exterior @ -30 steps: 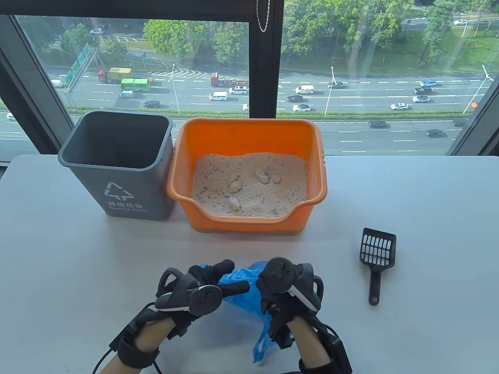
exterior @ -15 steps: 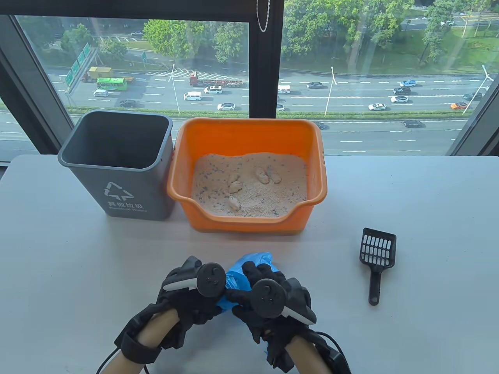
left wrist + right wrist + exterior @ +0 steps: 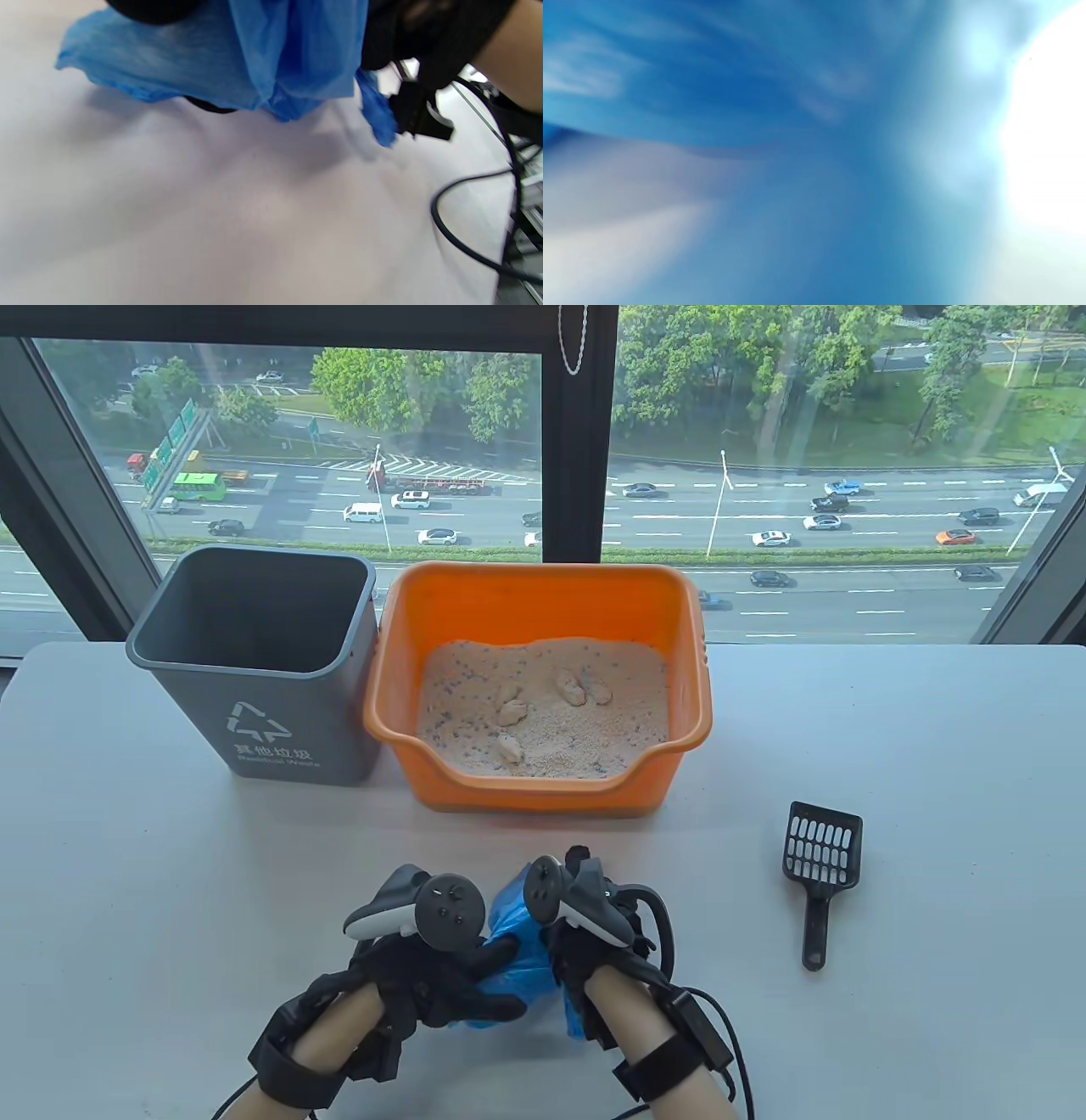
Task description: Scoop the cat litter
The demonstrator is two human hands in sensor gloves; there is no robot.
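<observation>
A crumpled blue plastic bag (image 3: 519, 950) is held between both hands near the table's front edge. My left hand (image 3: 441, 976) grips its left side and my right hand (image 3: 585, 950) grips its right side. The bag hangs just above the table in the left wrist view (image 3: 254, 63) and fills the blurred right wrist view (image 3: 755, 106). An orange litter box (image 3: 539, 602) holds sandy litter (image 3: 543, 729) with several pale clumps (image 3: 570, 689). A black slotted scoop (image 3: 819, 869) lies on the table to the right, apart from both hands.
A grey waste bin (image 3: 254, 661) stands open to the left of the litter box, touching it. The white table (image 3: 933, 729) runs up to a large window behind. Glove cables (image 3: 466, 237) trail off the table's front right.
Both hands have drawn together and back toward me, bunching the blue bag into a tighter bundle. My right hand has turned so that its tracker faces left.
</observation>
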